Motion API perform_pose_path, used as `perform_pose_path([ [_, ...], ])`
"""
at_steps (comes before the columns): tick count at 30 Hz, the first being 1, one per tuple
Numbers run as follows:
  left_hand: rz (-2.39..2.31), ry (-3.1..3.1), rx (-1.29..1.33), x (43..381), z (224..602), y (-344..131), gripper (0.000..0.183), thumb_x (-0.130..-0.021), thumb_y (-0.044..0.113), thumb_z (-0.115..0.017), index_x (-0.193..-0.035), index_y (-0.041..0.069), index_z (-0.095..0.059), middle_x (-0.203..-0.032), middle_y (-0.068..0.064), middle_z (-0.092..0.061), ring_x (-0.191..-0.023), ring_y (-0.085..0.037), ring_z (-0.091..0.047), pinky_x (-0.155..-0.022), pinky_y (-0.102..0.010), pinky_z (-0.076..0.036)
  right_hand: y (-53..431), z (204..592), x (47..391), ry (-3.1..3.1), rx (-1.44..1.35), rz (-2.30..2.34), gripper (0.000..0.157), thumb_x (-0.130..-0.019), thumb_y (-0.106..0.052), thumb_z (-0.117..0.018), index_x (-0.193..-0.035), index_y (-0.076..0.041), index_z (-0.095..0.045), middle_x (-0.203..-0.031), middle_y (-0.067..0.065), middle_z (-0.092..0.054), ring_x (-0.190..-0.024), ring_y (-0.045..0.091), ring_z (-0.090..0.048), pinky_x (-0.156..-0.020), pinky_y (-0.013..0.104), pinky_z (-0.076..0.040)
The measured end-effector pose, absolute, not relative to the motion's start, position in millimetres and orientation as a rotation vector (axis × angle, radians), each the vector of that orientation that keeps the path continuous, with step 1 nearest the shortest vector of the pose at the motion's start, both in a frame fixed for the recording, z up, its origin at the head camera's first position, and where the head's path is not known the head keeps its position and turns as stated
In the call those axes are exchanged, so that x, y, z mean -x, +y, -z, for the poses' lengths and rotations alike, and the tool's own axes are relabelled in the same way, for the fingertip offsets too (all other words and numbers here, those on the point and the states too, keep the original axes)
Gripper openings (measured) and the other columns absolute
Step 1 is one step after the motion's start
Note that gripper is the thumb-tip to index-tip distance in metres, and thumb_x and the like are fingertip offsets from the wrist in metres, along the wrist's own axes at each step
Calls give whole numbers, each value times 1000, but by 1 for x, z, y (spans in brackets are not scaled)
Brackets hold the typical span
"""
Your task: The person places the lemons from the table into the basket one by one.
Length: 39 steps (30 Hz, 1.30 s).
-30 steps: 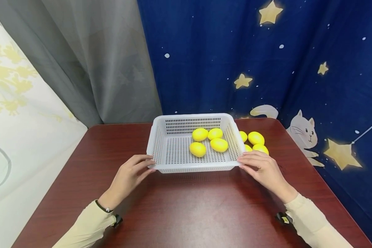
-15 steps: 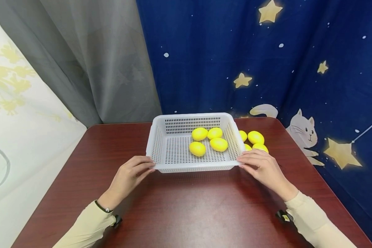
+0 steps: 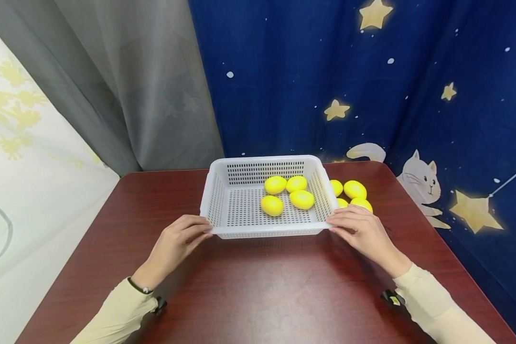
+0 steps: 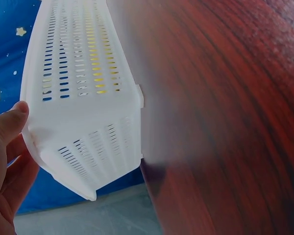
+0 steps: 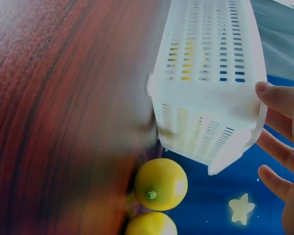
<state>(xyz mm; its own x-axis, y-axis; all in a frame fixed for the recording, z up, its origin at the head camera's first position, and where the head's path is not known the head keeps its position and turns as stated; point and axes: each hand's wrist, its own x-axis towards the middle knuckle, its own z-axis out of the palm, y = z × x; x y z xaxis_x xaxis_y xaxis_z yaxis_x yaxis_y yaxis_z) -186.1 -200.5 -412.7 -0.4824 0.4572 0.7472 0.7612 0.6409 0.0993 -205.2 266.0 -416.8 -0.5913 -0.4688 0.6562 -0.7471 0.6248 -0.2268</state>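
Note:
A white perforated plastic basket (image 3: 241, 231) sits on the table with several yellow lemons (image 3: 302, 199) inside, toward its right half. My left hand (image 3: 175, 244) pinches the basket's near left corner by the rim, and the left wrist view shows the thumb (image 4: 15, 117) on the outer edge. The near right corner is pinched the same way by my right hand (image 3: 363, 233). More lemons (image 3: 355, 189) lie on the table just beyond that hand, and part of this group is hidden by the basket and the hand. The right wrist view shows a lemon (image 5: 160, 184) beside the basket's end.
The dark red-brown wooden table (image 3: 258, 291) spreads toward me in front of the basket. Behind its far edge hang a grey curtain (image 3: 163, 95) and a blue curtain (image 3: 279, 95) with stars and a cat. A white patterned cloth (image 3: 30, 181) hangs at the left.
The basket has shifted very slightly to the left with both hands still holding its near corners. The lemons inside have moved along with it; those on the table have stayed.

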Motion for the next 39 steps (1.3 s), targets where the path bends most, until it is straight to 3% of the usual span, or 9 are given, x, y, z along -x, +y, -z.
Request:
perform_pose_path([
  [11,631,-2163,911,186,416,-199,34,-65,3,-89,-96,11,-78,-99,-4,-73,-97,-19,-67,-101,-9,-45,266,415,207,-2300,-951,-631,53,-90,-59,-53,-103,-15,-79,-101,-1,-78,-99,18,-69,-103,6,-37],
  [13,640,-2169,897,185,417,-199,29,-70,8,-88,-97,11,-78,-100,-4,-73,-98,-19,-67,-101,-9,-44,266,414,206,-2317,-943,-627,53,-89,-59,-53,-103,-15,-79,-102,-1,-78,-99,18,-69,-104,7,-36],
  [21,658,-2175,877,182,418,-198,37,-63,2,-89,-97,11,-77,-101,-5,-73,-98,-20,-66,-100,-10,-45,271,405,206,-2360,-925,-622,54,-86,-63,-56,-112,-19,-76,-110,-3,-76,-107,17,-69,-110,3,-27],
  [25,659,-2170,875,183,418,-198,36,-63,1,-89,-96,10,-77,-101,-6,-73,-98,-20,-66,-100,-10,-45,277,398,209,-2338,-899,-608,44,-79,-42,-82,-115,-18,-75,-111,-1,-76,-106,17,-69,-108,5,-30],
  [29,655,-2173,871,183,418,-198,38,-62,1,-90,-96,10,-77,-102,-5,-73,-99,-20,-66,-100,-9,-44,282,392,213,-2326,-866,-587,52,-67,-17,-91,-116,-18,-74,-110,-1,-77,-104,17,-69,-106,8,-33],
  [33,664,-2171,875,183,419,-198,20,-81,21,-82,-97,10,-77,-102,-5,-73,-100,-20,-66,-101,-9,-44,287,388,216,-2334,-830,-578,52,-66,-15,-91,-115,-18,-75,-109,0,-77,-106,20,-69,-110,7,-30],
  [35,670,-2169,878,183,420,-198,21,-88,29,-75,-97,10,-77,-102,-5,-73,-100,-20,-66,-101,-9,-44,289,388,217,-2337,-812,-569,53,-65,-17,-92,-115,-17,-75,-109,1,-77,-107,21,-69,-111,7,-29],
  [37,671,-2167,879,184,420,-198,20,-86,27,-77,-96,10,-77,-102,-5,-73,-100,-20,-66,-101,-9,-44,292,388,219,-2345,-796,-564,53,-65,-17,-92,-115,-18,-74,-110,3,-77,-107,22,-69,-111,6,-28],
  [39,675,-2165,880,184,420,-197,22,-77,15,-85,-96,10,-77,-102,-5,-73,-100,-20,-66,-101,-9,-44,294,388,221,-2352,-782,-557,53,-66,-18,-91,-116,-18,-74,-111,4,-76,-107,23,-68,-111,7,-28],
])
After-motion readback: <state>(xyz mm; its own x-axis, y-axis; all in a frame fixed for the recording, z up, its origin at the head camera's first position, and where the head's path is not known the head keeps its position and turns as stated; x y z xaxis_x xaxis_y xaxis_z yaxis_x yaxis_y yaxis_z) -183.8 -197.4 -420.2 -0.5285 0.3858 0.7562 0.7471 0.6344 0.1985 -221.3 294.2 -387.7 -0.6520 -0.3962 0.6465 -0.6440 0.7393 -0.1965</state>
